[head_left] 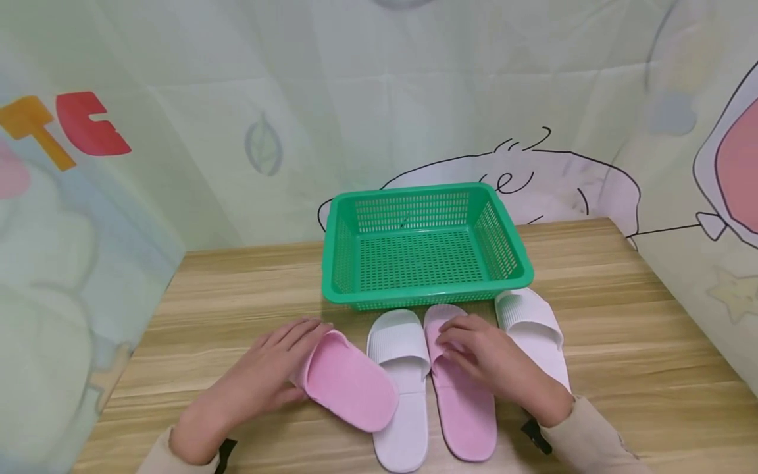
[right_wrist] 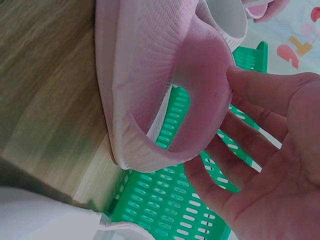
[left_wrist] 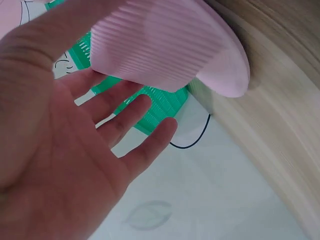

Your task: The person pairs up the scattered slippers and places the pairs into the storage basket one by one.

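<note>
My left hand [head_left: 275, 368] holds a pink slipper [head_left: 352, 385] at its ridged strap, the thumb on one side and the fingers at the other. That slipper is tilted, and its heel overlaps a white slipper [head_left: 403, 408] lying on the table. In the left wrist view the ridged strap [left_wrist: 155, 45] is close up by the fingers. My right hand [head_left: 494, 359] is at the strap of a second pink slipper [head_left: 464, 421], which lies flat. The right wrist view has the thumb at the edge of this strap [right_wrist: 210, 85], with fingertips partly hidden behind it.
A green plastic basket [head_left: 426, 293] stands behind the slippers, with nothing inside. Another white slipper [head_left: 535, 336] lies to the right, partly under my right forearm. The wood-grain table [head_left: 249, 276] meets a printed cloth backdrop [head_left: 225, 131] at the back and sides.
</note>
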A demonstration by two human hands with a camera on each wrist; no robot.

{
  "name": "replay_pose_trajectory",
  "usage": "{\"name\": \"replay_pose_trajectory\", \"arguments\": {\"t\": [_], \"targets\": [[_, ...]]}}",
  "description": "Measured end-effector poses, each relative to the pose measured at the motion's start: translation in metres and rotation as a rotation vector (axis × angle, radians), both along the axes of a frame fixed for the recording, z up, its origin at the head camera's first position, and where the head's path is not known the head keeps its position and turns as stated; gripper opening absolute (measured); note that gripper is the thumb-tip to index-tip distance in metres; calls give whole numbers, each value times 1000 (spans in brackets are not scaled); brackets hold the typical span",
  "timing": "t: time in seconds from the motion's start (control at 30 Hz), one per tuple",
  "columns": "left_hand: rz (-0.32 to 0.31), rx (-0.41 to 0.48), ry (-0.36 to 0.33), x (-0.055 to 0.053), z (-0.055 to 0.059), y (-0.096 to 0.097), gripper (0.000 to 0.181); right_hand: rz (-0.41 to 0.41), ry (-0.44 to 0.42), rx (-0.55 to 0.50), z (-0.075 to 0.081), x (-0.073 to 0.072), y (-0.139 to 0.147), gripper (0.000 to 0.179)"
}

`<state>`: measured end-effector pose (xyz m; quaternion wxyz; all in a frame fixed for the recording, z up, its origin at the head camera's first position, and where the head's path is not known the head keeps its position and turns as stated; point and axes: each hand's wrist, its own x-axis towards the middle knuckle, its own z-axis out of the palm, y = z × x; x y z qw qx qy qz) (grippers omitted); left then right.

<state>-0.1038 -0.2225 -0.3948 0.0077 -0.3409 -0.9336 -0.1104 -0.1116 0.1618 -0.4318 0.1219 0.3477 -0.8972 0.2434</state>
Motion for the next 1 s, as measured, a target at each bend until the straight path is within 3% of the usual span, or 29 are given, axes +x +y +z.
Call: {"name": "replay_pose_trajectory", "arguments": {"t": [0.13,0.27,0.47,0.77,1.0], "targets": [[12,0,-61,0,0,2,99,40,-33,40,3,0,5,23],[15,-2,-83,0,-2,4,99,104,-80,94,8,2,14,51],[24,-3,-97,-1,-5,7,98,185,9,167,11,2,23,75],[35,-6,-103,-2,-5,6,99,151,-21,275,6,10,26,108],[36,-6,-68,-2,-7,6,100,97,-12,316,2,13,26,104]]}}
